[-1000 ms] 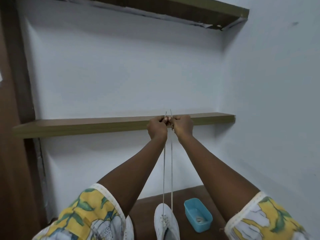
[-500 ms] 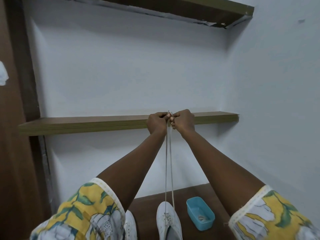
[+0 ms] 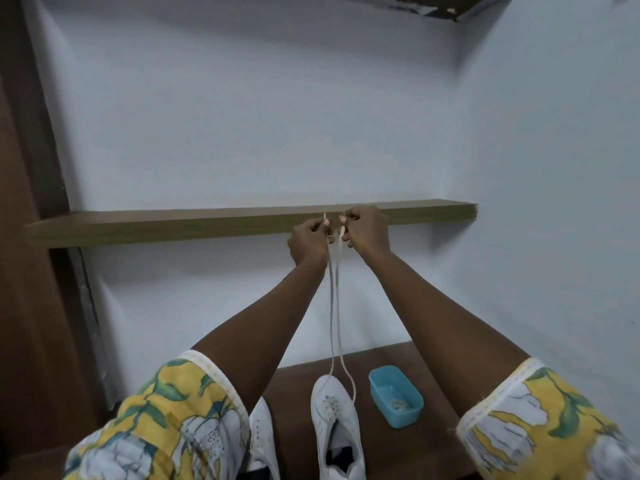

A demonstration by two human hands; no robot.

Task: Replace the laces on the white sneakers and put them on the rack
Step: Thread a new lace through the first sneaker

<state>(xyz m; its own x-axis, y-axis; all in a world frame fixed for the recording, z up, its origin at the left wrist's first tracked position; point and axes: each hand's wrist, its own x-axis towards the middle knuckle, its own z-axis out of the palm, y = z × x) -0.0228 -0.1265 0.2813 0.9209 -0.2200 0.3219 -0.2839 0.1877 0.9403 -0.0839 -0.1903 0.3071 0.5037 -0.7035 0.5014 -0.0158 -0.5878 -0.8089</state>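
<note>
Arms outstretched, raised | left hand (image 3: 308, 242) grip: pinching lace (image 3: 331, 306) end | right hand (image 3: 367, 233) grip: pinching other end

The brown surface (image 3: 294, 403) bears two white sneakers (image 3: 336, 410) and a blue tub (image 3: 396, 396).

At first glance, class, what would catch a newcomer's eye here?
The left hand and right hand, raised before the wooden shelf, each pinch an end of the white lace. It runs down to a white sneaker at bottom centre, with a blue tub just right of it.
</note>
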